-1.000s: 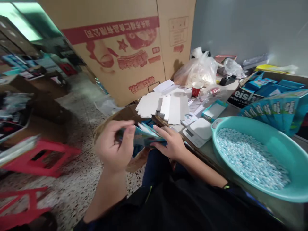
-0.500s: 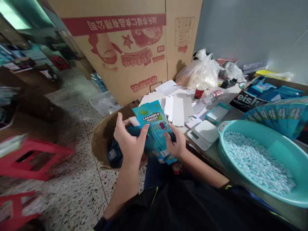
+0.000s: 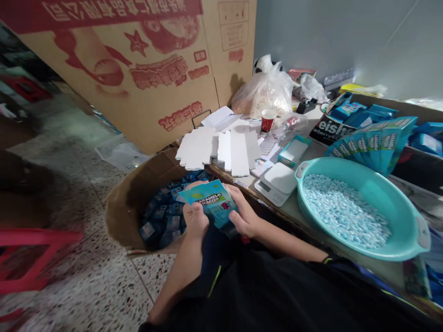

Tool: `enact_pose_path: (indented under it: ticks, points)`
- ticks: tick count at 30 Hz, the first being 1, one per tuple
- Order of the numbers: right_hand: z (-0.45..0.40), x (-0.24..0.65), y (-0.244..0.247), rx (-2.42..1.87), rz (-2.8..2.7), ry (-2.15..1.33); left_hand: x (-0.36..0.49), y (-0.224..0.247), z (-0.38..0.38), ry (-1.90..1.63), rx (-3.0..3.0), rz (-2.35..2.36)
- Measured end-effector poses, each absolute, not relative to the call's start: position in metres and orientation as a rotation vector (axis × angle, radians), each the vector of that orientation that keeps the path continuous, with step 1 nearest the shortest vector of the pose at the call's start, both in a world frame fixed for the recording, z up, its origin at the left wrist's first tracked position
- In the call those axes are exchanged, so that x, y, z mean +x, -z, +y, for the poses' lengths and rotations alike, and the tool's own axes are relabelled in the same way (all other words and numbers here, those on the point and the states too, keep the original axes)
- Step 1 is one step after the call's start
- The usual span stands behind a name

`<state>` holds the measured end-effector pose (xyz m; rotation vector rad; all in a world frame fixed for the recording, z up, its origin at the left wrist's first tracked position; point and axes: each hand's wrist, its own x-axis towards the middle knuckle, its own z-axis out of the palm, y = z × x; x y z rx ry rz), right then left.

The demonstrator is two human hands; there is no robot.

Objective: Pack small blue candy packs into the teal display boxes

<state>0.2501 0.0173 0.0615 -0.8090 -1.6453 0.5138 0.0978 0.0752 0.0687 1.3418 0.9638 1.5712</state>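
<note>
A blue candy carton point(image 3: 213, 199) printed "Caramelo Macizo" is held over my lap, tilted, with its printed face up. My left hand point(image 3: 195, 218) grips its left side, thumb on the front and fingers mostly behind. My right hand point(image 3: 245, 213) is closed around the right edge. Whether it is one carton or a few flat ones together, I cannot tell. Just left of my hands, an open cardboard box point(image 3: 121, 207) on the floor holds many small blue packets point(image 3: 169, 216).
White card blanks point(image 3: 199, 147), a kitchen scale point(image 3: 278, 182) and a paper cup point(image 3: 268, 121) lie along the table. Right of them stands a turquoise basin point(image 3: 398, 216) of wrapped candies, with fanned blue cartons point(image 3: 375, 143) behind. A large carton point(image 3: 166, 27) rises ahead; a red stool point(image 3: 38, 237) is left.
The view has swung left to right, shifting the scene leftward. My left hand, formerly spread beside the cartons, now grips the left side; the carton is held lower and flatter.
</note>
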Motion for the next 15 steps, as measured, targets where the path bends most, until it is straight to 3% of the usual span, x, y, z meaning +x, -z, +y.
enact_pose_path:
  ticks: [5, 11, 15]
  points:
    - [0.001, 0.259, -0.06, -0.854, -1.553, -0.572, 0.108, -0.06, 0.063, -1.7, 1.204, 0.964]
    - [-0.016, 0.266, -0.068, -0.82, -1.569, -0.669, 0.1, -0.075, 0.059, -1.37, 1.536, 0.863]
    - [-0.02, 0.266, -0.048, -0.886, -1.481, -0.686, 0.107, -0.074, 0.049, -1.379, 1.597, 0.693]
